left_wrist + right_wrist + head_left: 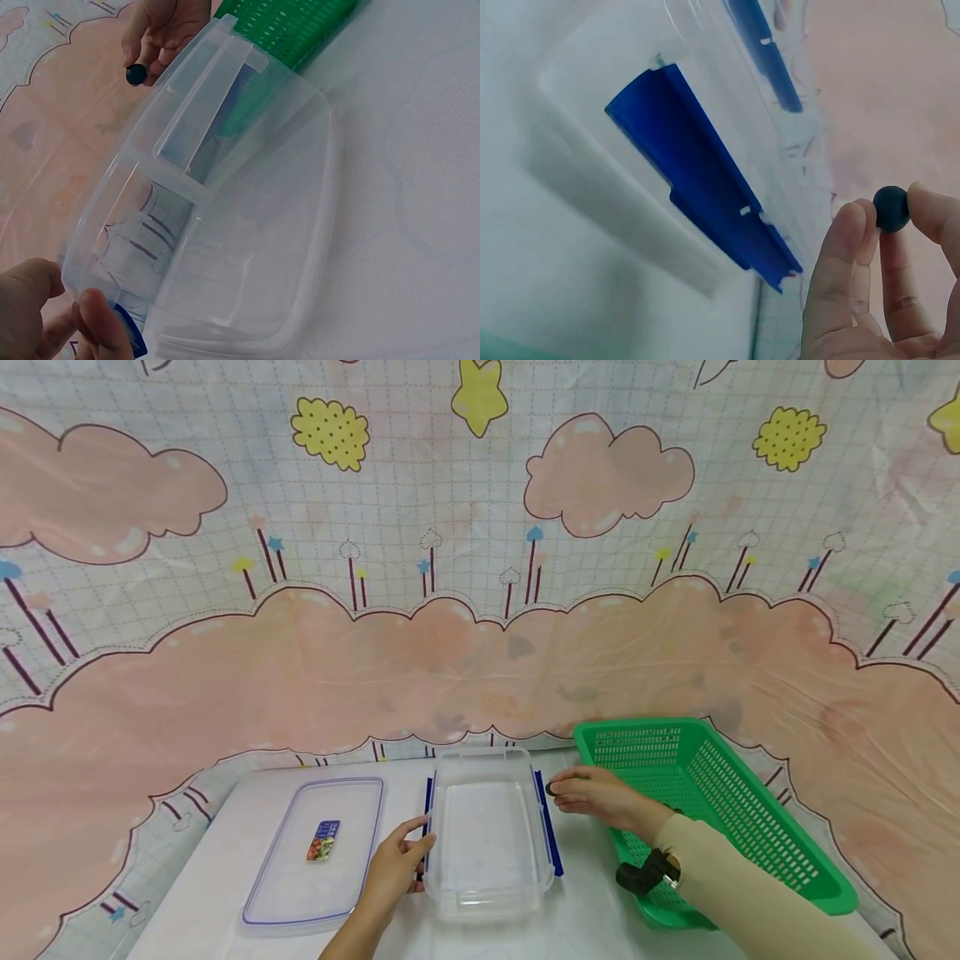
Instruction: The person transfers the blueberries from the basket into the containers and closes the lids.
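Note:
A clear plastic storage box (491, 827) without a lid stands in the middle of the white table, its blue side latches (682, 165) hanging down along both long sides. My left hand (393, 864) grips the box's left side, the thumb at the rim and fingers lower down by the blue latch. Between the thumb and fingertips of my right hand (600, 797) is a small dark green-black ball (892, 208). That hand is just right of the box, beside the right latch and partly over the green basket's left edge. The box's inside shows no contents.
On the left lies a flat clear lid (277, 868) with a blue-purple edge and a colourful label (322, 841). A green perforated basket (840, 900) stands at the right, partly hidden by my right forearm. Behind the table (202, 902) hangs a patterned cloth (480, 677).

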A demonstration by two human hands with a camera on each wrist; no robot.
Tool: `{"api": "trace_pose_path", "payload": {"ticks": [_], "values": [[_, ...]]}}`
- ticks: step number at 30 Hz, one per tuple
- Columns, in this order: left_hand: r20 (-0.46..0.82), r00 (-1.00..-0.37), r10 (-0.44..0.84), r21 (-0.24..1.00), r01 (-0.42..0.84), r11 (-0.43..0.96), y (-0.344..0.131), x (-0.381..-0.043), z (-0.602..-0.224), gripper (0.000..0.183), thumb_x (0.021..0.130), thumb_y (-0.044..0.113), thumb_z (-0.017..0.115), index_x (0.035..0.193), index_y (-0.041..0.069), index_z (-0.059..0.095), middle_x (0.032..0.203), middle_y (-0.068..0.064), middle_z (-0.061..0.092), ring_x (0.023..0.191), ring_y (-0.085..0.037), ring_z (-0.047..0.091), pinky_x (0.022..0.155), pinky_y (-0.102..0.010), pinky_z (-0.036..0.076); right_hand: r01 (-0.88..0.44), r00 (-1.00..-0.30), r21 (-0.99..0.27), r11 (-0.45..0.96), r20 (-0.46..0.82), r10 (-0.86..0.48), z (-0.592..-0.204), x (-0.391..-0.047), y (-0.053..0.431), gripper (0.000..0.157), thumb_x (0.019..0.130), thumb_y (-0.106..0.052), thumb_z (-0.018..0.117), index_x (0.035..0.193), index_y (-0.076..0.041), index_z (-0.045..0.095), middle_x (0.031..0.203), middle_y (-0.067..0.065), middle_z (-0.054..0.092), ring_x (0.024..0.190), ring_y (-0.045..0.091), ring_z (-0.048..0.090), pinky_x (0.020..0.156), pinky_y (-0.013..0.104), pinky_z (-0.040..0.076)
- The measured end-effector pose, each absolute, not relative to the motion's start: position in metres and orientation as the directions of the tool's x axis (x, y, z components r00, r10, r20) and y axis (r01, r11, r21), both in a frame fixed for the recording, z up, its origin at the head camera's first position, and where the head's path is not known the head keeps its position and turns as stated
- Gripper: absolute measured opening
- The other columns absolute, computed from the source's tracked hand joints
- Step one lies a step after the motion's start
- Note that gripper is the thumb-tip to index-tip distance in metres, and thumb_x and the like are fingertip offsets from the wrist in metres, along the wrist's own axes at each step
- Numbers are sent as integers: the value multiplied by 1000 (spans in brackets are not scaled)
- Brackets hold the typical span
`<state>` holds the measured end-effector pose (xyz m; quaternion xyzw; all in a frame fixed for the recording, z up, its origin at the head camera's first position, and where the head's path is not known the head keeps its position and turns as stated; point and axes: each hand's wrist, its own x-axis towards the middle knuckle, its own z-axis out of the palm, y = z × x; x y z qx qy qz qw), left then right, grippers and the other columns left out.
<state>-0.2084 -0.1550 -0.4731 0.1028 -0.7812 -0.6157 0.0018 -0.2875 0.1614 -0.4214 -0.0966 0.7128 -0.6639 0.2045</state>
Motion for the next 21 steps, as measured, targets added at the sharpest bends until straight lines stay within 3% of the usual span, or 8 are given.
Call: {"api": "trace_pose_path", "payload": {"ticks": [21], "values": [[-129,-978,-163,963,-162,214,-155,-210,-474,45,95,20,64,137,7,56,77,-4,52,63,-13,49,47,-27,53,178,-868,-980,89,-198,-456,-416,-295,109,23,95,-5,61,114,9,62,97,5,66,89,12,65,92,33,56]]}}
